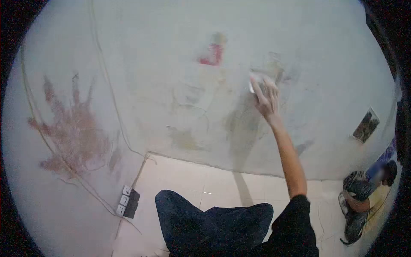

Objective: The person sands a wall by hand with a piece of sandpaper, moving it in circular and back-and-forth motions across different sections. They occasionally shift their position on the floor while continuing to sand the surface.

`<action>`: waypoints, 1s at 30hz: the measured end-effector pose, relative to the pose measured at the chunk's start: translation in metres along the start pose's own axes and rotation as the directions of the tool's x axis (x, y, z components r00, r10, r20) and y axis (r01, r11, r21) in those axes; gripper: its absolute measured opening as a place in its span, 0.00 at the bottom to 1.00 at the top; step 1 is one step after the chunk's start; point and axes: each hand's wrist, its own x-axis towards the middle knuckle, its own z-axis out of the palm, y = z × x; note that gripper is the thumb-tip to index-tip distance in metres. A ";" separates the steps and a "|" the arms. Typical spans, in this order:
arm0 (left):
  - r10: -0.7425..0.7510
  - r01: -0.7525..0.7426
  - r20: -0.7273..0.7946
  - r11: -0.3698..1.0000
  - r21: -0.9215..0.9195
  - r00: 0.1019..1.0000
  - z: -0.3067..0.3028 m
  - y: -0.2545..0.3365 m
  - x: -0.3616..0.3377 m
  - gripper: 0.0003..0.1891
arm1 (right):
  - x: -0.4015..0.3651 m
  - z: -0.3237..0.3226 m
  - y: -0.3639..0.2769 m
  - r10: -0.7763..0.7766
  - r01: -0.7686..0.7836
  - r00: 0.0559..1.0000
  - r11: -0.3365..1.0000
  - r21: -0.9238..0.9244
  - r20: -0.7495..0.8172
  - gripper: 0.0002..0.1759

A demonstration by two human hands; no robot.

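My right hand [267, 96] is stretched out to the pale grey wall [141, 81], fingers closed over a small whitish flat piece [251, 85]. Only an edge of that piece shows at the left of the fingers, and blur hides its exact kind. Pale dust coats the fingers. Close to the hand, the wall has scraped, discoloured patches. A red patch [212, 55] marks the wall up and to the left, with a yellowish-brown stain [186, 139] lower down. My left hand is out of view.
A triple power socket [125, 200] and cables are at the lower left. A reddish-brown stain [77, 132] covers part of the left wall. A framed wall plate [366, 125] is at right, above shoes [355, 222] and other items on the tiled floor [184, 180].
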 end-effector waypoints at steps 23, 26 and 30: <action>0.050 -0.048 0.054 0.998 -0.031 0.997 0.012 0.019 0.028 0.27 | 0.084 0.028 0.028 -0.174 0.225 0.957 0.949 -0.219 0.233 0.31; 0.046 -0.044 0.055 0.998 -0.039 0.997 0.015 0.023 0.028 0.26 | 0.089 0.024 0.033 -0.206 0.268 0.943 0.936 -0.227 0.260 0.32; 0.040 -0.038 0.053 0.998 -0.044 0.998 0.017 0.026 0.029 0.26 | 0.075 0.035 0.032 -0.117 0.138 0.985 0.975 -0.174 0.126 0.31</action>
